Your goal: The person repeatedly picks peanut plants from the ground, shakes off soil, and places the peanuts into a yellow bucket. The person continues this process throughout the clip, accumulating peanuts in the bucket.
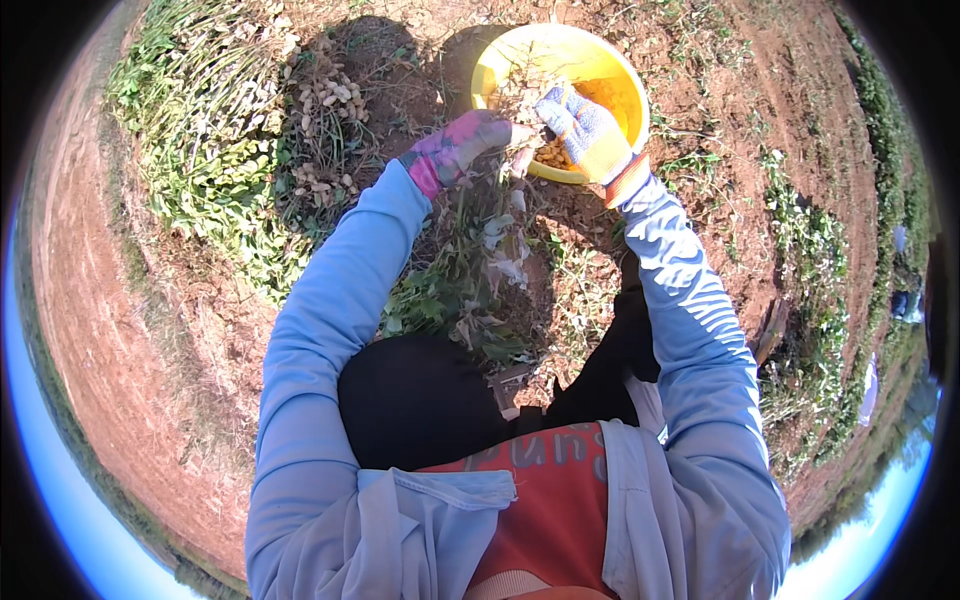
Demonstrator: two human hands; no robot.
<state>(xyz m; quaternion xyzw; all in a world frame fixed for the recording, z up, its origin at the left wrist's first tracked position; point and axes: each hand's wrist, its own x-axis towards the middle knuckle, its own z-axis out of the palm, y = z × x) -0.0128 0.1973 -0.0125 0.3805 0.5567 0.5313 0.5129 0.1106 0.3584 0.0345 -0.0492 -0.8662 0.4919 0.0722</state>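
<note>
My left hand [466, 144], in a pink patterned glove, grips a peanut plant [498, 234] near the base of its stems. The leafy part droops below this hand, towards my knees. Thin roots of the plant spread over a yellow plastic basin [636, 79]. My right hand [589, 133], in a blue-and-white knit glove with an orange cuff, has its fingers curled against the root end. Exactly what sits between those fingertips is hidden. Loose peanuts [553, 156] lie in the bottom of the basin, partly covered by my hands.
Left of the basin, pulled peanut plants [217, 142] lie in a heap, with clusters of pods [331, 99] at their root ends. Reddish soil [787, 97] with scattered stems stretches to the right. My bent knee [416, 401] is close below the left forearm.
</note>
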